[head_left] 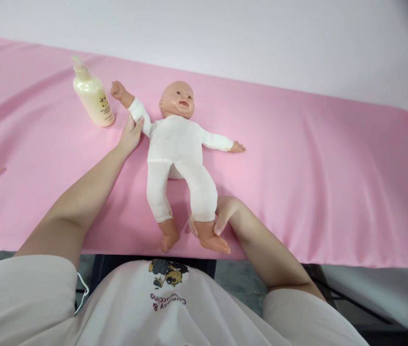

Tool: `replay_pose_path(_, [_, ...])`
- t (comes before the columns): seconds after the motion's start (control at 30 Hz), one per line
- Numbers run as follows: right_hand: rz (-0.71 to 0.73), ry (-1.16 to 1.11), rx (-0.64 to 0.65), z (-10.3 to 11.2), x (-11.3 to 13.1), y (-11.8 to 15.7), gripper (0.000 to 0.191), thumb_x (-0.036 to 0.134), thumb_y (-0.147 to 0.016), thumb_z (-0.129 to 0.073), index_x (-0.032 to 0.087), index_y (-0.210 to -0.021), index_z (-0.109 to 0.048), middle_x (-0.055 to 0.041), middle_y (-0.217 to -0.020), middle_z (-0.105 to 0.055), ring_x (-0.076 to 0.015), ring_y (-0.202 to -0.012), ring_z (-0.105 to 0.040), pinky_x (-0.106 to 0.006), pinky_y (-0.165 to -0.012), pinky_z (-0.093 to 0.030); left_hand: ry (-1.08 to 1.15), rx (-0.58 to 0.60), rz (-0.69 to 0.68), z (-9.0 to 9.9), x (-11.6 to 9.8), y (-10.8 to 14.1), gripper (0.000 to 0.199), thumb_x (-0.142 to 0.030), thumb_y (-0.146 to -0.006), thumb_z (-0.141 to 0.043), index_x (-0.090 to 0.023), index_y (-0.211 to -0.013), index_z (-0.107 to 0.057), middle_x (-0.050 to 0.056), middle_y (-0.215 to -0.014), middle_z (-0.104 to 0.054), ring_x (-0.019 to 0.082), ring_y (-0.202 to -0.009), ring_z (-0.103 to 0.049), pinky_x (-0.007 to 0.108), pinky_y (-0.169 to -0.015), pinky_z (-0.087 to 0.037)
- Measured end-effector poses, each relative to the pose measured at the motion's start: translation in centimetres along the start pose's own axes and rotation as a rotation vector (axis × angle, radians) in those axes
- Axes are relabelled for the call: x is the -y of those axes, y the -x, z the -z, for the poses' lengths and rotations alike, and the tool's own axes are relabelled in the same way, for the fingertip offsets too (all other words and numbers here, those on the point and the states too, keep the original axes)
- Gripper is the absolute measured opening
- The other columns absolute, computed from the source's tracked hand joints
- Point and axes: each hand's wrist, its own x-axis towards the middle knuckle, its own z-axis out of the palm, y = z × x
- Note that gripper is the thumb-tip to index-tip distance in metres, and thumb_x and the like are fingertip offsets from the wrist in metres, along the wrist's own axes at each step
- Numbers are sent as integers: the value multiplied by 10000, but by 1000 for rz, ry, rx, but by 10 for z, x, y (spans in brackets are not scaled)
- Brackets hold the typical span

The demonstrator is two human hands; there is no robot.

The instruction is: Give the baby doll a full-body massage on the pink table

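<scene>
A baby doll (177, 142) with a white cloth body lies on its back on the pink-covered table, its head away from me. My left hand (131, 133) is closed around its upper arm on the left side, thumb on top, the other fingers mostly hidden beneath. Down by the table's front edge, my right hand (225, 214) wraps the doll's lower leg on the right side, just above the foot. Fingertips show on the inner side of that leg. The doll's other arm stretches out to the right, and its other leg rests untouched.
A pump bottle (94, 98) of cream-coloured liquid stands left of the doll's raised fist. The pink cloth (298, 182) has soft folds on the right and ends at the front edge near my body. A white wall (225, 38) rises behind the table.
</scene>
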Motion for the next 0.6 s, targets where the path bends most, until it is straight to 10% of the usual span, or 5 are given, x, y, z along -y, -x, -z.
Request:
replay_pose_path(0.23, [402, -63, 257, 6, -8, -9, 522, 392, -722, -904, 179, -1156, -708, -82, -1058, -724, -235, -981, -697, -375, -1024, -545, -42, 22, 30, -3, 6, -1, 824, -923, -898, -426, -246, -1364, -490, 64, -1349, -680, 255, -1278, -602, 521, -1183, -480])
replay_pose_path(0.6, [635, -275, -316, 5, -1, -10, 488, 644, -851, -695, 167, -953, -677, -40, -843, -616, -200, -798, -598, -414, -928, -542, -40, 181, -116, -3, 3, -1, 737, -800, -949, -498, -192, -1359, -573, 154, -1370, -693, 320, -1333, -620, 546, -1169, -496])
